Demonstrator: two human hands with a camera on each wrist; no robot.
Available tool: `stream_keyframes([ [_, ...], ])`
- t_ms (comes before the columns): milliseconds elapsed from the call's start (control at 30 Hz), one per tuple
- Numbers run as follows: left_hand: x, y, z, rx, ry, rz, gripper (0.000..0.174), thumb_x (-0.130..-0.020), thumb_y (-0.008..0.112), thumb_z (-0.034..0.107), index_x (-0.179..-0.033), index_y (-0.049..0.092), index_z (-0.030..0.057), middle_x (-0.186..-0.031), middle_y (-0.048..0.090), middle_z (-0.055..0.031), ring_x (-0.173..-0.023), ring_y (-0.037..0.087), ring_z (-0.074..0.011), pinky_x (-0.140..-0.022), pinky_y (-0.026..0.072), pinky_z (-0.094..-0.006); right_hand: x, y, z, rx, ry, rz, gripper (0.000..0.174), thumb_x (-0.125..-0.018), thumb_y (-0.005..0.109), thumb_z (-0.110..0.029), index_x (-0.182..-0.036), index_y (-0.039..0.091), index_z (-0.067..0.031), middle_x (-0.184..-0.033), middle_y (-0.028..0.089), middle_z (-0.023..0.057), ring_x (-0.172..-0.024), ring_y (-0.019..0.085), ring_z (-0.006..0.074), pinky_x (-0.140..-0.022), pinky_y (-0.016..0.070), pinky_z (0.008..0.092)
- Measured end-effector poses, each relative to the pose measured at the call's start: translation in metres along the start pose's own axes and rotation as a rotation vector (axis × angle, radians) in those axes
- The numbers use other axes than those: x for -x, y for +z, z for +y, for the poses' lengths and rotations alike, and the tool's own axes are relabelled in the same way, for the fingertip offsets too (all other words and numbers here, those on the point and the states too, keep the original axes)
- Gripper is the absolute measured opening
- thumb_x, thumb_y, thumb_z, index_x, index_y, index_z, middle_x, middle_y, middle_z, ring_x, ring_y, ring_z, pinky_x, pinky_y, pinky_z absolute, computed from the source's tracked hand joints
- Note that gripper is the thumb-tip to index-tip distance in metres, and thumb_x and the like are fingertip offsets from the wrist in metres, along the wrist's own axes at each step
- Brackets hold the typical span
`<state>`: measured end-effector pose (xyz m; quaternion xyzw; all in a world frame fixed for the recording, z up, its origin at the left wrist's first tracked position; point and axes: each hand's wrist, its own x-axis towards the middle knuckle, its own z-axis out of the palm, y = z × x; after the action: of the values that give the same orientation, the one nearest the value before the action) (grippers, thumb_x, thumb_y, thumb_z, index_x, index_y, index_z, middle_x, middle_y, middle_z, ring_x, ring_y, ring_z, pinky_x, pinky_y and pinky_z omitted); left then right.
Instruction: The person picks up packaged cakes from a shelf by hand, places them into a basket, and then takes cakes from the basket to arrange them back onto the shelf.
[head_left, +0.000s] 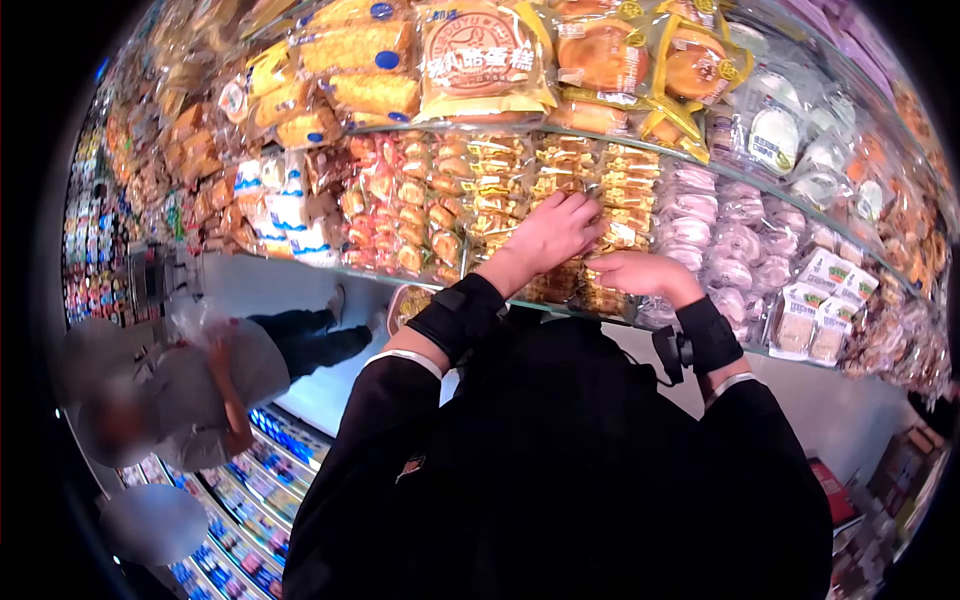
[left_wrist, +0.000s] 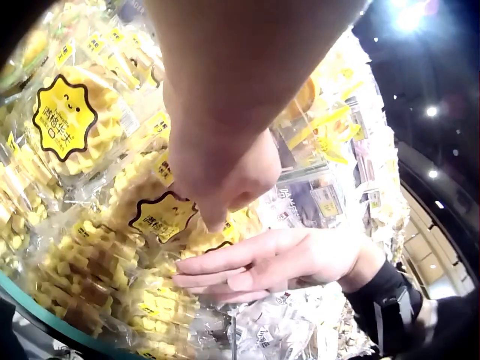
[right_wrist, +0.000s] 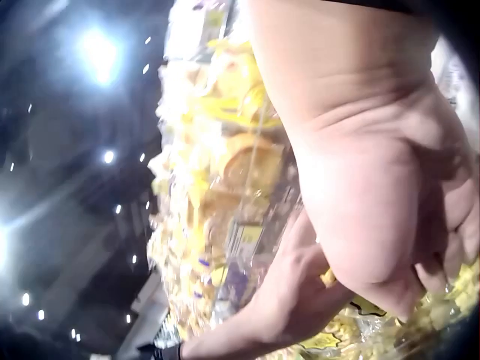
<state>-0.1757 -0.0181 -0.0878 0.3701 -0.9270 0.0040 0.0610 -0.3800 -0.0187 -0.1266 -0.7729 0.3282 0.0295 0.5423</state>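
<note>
My left hand (head_left: 555,232) is over the rows of bagged waffles (head_left: 625,190), knuckles up and fingers bent down among the packs. In the left wrist view its fingertips are at the edge of a waffle pack (left_wrist: 163,214) with a yellow sun-shaped label; I cannot tell whether they pinch it. My right hand (head_left: 640,272) lies just to the right and nearer the shelf's front edge. Its fingers (left_wrist: 217,262) stretch fairly straight across the waffle packs, close below the left hand. In the right wrist view its palm side hides much of the packs.
Left of the waffles stand rows of small bagged cakes (head_left: 395,205); to the right are pale purple wrapped buns (head_left: 690,220). Behind, a higher glass-edged tier holds larger bagged bread (head_left: 485,60). A person in grey (head_left: 220,390) stands in the aisle at left.
</note>
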Motion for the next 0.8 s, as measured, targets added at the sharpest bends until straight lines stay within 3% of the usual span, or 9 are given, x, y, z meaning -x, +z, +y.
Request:
stream_keyframes([
  [100,0.011,-0.019,-0.002,0.078,-0.064,-0.073,0.047,-0.080,0.064,0.025,-0.126,0.055,0.0202,-0.107,0.053,-0.0025,-0.104,0.049,-0.0193,-0.086,0.0407,-0.0335,-0.001,-0.002,0.015,-0.237,0.105,0.145,0.034,-0.094,0.049,-0.022,-0.117,0.060,0.0008,-0.115,0.064,0.0119,-0.110,0.058,0.0204,-0.093,0.0433,0.0304],
  [167,0.034,-0.038,-0.003,0.091,-0.110,0.055,0.048,-0.079,0.064,0.016,-0.127,0.055,0.0183,-0.107,0.055,-0.0049,-0.102,0.052,-0.0230,-0.085,0.0431,-0.0351,-0.010,0.008,0.021,-0.238,0.098,0.223,0.030,-0.093,0.051,-0.018,-0.112,0.062,0.0026,-0.109,0.066,0.0113,-0.102,0.060,0.0183,-0.091,0.0446,0.0284],
  [267,0.103,-0.071,0.009,0.194,-0.415,0.274,0.044,-0.076,0.062,0.005,-0.119,0.059,0.0115,-0.105,0.059,-0.0103,-0.094,0.057,-0.0299,-0.080,0.0465,-0.0391,-0.025,0.011,0.011,-0.309,0.308,0.329,0.029,-0.088,0.052,-0.022,-0.098,0.068,0.0004,-0.093,0.068,0.0170,-0.091,0.064,0.0275,-0.081,0.0467,0.0322],
  [367,0.209,-0.065,0.036,0.249,-0.800,0.362,0.034,-0.078,0.060,0.002,-0.112,0.061,0.0061,-0.100,0.061,-0.0135,-0.091,0.059,-0.0332,-0.077,0.0475,-0.0403,-0.022,0.018,0.027,-0.218,0.129,0.392,0.029,-0.088,0.052,-0.022,-0.098,0.068,-0.0002,-0.093,0.068,0.0180,-0.090,0.065,0.0238,-0.079,0.0475,0.0317],
  [433,0.291,-0.046,0.061,0.362,-1.094,0.321,0.025,-0.086,0.057,0.003,-0.111,0.061,0.0035,-0.096,0.062,-0.0152,-0.090,0.059,-0.0350,-0.077,0.0478,-0.0389,-0.001,0.015,0.003,-0.115,0.112,0.327,0.031,-0.091,0.049,-0.021,-0.103,0.067,0.0013,-0.095,0.068,0.0183,-0.095,0.065,0.0213,-0.077,0.0492,0.0299],
  [500,0.368,-0.021,0.092,0.457,-1.281,0.372,0.022,-0.090,0.053,0.005,-0.111,0.061,0.0017,-0.093,0.064,-0.0151,-0.088,0.062,-0.0308,-0.074,0.0492,-0.0362,0.019,0.023,-0.011,-0.709,0.155,0.021,0.030,-0.093,0.051,-0.017,-0.112,0.061,0.0055,-0.102,0.067,0.0159,-0.095,0.065,0.0188,-0.079,0.0515,0.0279],
  [567,0.425,-0.010,0.128,0.638,-1.545,0.327,0.024,-0.094,0.049,0.006,-0.115,0.060,0.0012,-0.093,0.065,-0.0111,-0.083,0.062,-0.0178,-0.075,0.0495,-0.0291,0.037,0.035,-0.077,-0.795,0.358,-0.360,0.032,-0.094,0.050,-0.018,-0.115,0.059,0.0041,-0.101,0.067,0.0164,-0.091,0.067,0.0195,-0.076,0.0519,0.0271],
  [633,0.480,0.015,0.161,0.696,-1.610,0.331,0.024,-0.093,0.050,0.006,-0.114,0.060,0.0008,-0.093,0.065,-0.0128,-0.082,0.064,-0.0189,-0.072,0.0506,-0.0312,0.029,0.076,-0.102,-0.742,0.429,-0.563,0.032,-0.094,0.048,-0.019,-0.117,0.059,0.0011,-0.100,0.068,0.0147,-0.087,0.068,0.0188,-0.074,0.0518,0.0262],
  [800,0.553,0.091,0.214,0.901,-1.660,0.361,0.025,-0.090,0.054,0.006,-0.114,0.060,0.0006,-0.094,0.066,-0.0171,-0.083,0.067,-0.0248,-0.074,0.0537,-0.0344,-0.020,0.224,-0.082,-0.545,0.612,-0.532,0.027,-0.096,0.046,-0.022,-0.113,0.060,-0.0056,-0.093,0.068,0.0083,-0.080,0.067,0.0155,-0.070,0.0507,0.0254],
])
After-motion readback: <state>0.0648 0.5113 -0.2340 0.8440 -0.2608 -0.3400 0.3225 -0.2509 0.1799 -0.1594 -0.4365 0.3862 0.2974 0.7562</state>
